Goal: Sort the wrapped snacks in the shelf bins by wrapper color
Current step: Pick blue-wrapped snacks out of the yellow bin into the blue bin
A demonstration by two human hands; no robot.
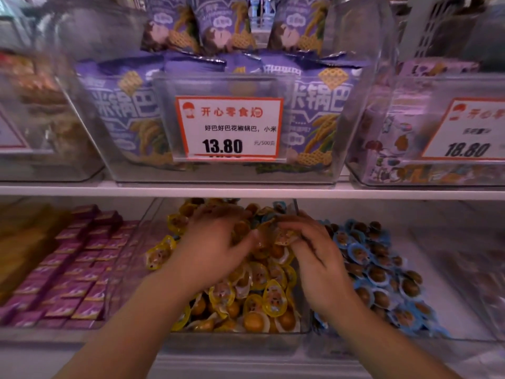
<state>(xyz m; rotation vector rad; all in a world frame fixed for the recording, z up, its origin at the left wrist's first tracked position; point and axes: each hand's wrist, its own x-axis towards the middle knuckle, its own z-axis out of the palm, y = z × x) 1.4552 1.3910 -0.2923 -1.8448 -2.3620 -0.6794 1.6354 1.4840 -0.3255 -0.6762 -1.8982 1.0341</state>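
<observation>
Both my hands reach into the clear middle bin (240,337) on the lower shelf, which is full of yellow-wrapped snacks (273,299). My left hand (216,247) lies over the pile with its fingers spread and blurred; whether it holds anything is unclear. My right hand (311,244) pinches a yellow-wrapped snack (284,237) at its fingertips above the pile. A few blue-wrapped pieces (278,207) lie at the back of the yellow bin. To the right lies a heap of blue-wrapped snacks (382,274).
Purple-pink packets (79,266) fill the bin to the left. The upper shelf (82,190) holds a clear bin of purple snack bags (131,113) with a 13.80 price tag (229,128), and another bin with an 18.80 tag (467,129) at right.
</observation>
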